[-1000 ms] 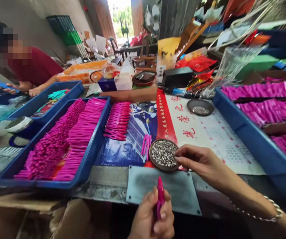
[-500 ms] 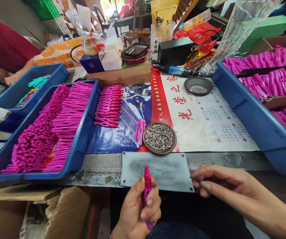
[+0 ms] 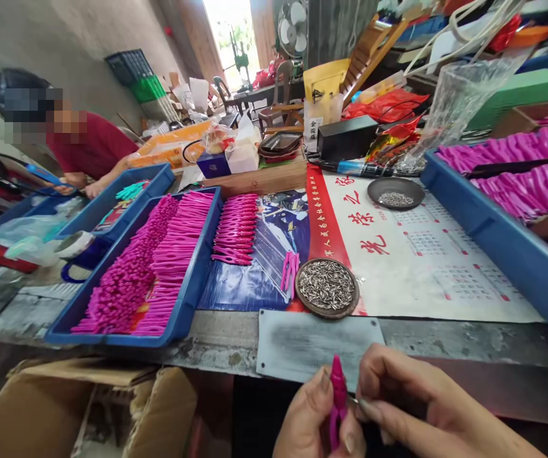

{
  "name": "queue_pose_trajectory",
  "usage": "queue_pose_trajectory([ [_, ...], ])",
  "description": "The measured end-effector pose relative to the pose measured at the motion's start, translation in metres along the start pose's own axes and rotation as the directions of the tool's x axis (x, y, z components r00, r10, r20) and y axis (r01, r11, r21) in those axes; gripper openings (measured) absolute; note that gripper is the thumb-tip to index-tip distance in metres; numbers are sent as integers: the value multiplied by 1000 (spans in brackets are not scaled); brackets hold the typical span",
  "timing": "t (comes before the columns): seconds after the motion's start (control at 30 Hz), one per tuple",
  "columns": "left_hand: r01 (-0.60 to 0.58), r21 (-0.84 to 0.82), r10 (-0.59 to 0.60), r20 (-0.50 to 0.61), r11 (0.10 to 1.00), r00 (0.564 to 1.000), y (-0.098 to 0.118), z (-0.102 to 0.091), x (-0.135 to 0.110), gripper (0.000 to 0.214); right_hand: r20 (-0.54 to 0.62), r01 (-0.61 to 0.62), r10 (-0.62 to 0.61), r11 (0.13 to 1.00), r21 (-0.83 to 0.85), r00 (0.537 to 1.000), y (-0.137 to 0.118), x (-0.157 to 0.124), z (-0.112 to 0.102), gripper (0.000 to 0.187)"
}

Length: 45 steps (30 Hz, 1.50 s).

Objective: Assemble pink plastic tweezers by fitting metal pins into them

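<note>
My left hand (image 3: pixel 310 420) is closed round a pink plastic clip (image 3: pixel 337 397), held upright at the bottom edge of the view. My right hand (image 3: pixel 414 407) is beside it, fingers pinched against the clip's side on a small metal piece I can barely make out. Just beyond the hands lies a grey metal plate (image 3: pixel 312 343). Behind that sits a round dish of small metal pins (image 3: pixel 327 286), with a few loose pink clips (image 3: pixel 290 270) next to it.
A blue tray of pink parts (image 3: pixel 149 267) stands at left, a row of pink clips (image 3: pixel 236 229) beside it. Another blue tray of pink parts (image 3: pixel 507 191) is at right. A smaller dish of pins (image 3: pixel 395 193) sits farther back. A person in red (image 3: pixel 87 149) works at far left.
My right hand left the dish of pins, drew back towards me and closed in on the clip in my left hand. The view shifted with my head.
</note>
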<state>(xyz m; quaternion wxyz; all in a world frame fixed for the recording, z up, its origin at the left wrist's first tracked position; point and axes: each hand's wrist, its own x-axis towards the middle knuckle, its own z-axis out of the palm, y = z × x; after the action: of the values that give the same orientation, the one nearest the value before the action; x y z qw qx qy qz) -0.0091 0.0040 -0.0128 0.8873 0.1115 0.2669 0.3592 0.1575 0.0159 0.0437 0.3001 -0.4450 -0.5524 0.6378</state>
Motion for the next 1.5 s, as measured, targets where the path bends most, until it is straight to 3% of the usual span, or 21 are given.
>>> queue_pose_trajectory([
  [0.1, -28, -36, 26, -52, 999, 998, -4, -2, -1, 32, 12, 10, -8, 995, -99, 1000, 0, 0, 0, 16],
  [0.23, -15, -31, 15, -9, 999, 1000, -8, -7, 2, 31, 14, 23, -20, 975, -220, 1000, 0, -1, 1, 16],
  [0.4, -27, 5, 27, 6, 1000, 1000, -12, -14, 5, 27, 7, 11, -9, 967, -255, 1000, 0, 0, 2, 14],
  [0.6, 5, 95, -7, 27, 995, 1000, -6, -6, 3, 26, -74, -30, 19, 988, -152, 997, 3, 2, 3, 4],
  [0.8, -32, 53, 30, 47, 998, 998, -15, -6, 6, 29, -15, -98, 100, 991, 90, 995, 6, 6, 5, 26],
  [0.9, -66, 5, 66, 93, 998, 994, -22, -5, 10, 32, 42, -100, 94, 983, 152, 995, 8, 9, 1, 22],
  [1.03, -31, -62, 38, 118, 998, 992, -22, 0, 10, 33, 107, -119, 107, 986, 120, 989, 10, 11, -7, 19],
  [1.23, 55, -84, -53, 35, 995, 998, -11, 7, 6, 32, 46, -82, 87, 992, -94, 995, 7, 9, -10, 8],
  [1.5, 46, -161, -37, 57, 986, 998, -11, 6, 14, 28, 97, -101, 91, 989, 108, 991, 9, 18, -12, 26],
])
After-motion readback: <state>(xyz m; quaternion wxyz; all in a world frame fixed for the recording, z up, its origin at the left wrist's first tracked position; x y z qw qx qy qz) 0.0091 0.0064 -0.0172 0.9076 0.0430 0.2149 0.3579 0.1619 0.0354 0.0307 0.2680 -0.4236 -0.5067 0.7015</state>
